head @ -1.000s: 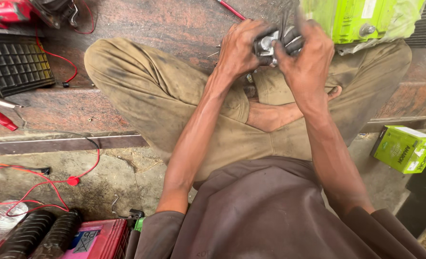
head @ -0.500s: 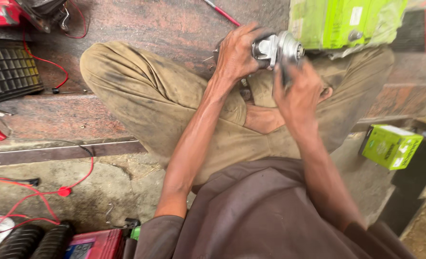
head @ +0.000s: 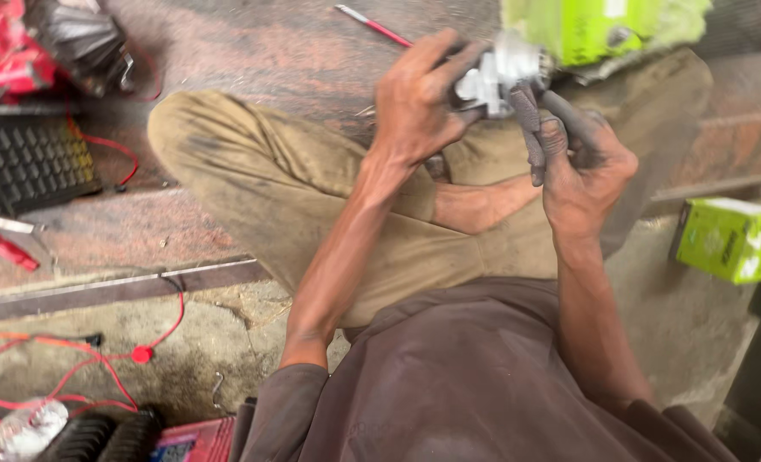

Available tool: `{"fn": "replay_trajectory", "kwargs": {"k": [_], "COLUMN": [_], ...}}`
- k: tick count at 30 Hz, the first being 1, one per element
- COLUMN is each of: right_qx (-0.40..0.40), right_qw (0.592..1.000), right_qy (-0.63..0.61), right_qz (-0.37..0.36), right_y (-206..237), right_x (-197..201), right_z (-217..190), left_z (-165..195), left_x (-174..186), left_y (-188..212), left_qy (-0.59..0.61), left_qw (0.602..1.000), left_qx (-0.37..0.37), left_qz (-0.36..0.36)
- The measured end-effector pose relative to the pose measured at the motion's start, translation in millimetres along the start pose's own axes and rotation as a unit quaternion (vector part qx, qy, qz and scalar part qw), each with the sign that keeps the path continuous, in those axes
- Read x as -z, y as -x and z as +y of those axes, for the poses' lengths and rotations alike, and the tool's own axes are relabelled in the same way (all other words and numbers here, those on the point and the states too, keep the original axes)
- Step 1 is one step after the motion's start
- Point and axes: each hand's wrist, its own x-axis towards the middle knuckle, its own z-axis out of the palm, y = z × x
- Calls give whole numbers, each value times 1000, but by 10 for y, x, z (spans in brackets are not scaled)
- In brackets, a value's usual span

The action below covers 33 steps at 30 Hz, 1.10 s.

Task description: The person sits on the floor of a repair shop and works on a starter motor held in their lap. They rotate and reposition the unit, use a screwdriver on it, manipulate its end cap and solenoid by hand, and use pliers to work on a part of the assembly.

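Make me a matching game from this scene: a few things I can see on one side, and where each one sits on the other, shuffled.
Things:
1. silver metal part
2. small green box
3. black grid-like block
4. red wire

Places:
A. lower left, on the concrete floor
B. far right, beside the person's knee
C. held between the left hand and right hand
D. left edge, on the stone slab

Pairs: 1-C, 2-B, 3-D, 4-A

Worn reddish stone floor — a step down to grimy grey concrete.
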Motion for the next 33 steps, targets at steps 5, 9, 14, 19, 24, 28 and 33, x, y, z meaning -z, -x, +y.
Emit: {"fn": "replay_trajectory", "kwargs": {"k": [5,9,14,19,24,28,33], "right_qx": [-92,-111,-82,114,-74,11,84], "right_qw": [984,978,989,980,996,993,987], "right_qy": [-150,-170,-93,163,12,98,115], "right_qz": [-21,-51,-85,-26,-57,-69,-72], "right_y": [-38,-172,-248,-284,-360,-424,-400], "right_x": [1,-180,-377,-509,-564,-594,-570], "right_z": [89,276,469,557,602,633,616], "left_z": [92,-79,-253,-278,-242,-142,-80], "left_x": [138,49,-174,-316,-226,-198,-195], "left_y": [-108,-131,-68,-173,-102,7,-8], "left_qy": [-135,-201,-245,-299,-315,-289,-301], "left_qw": [989,975,960,934,929,941,941], "left_qx": [-24,-18,12,10,41,64,52], "left_qz": [-54,-93,-131,-196,-187,-162,-144]}}
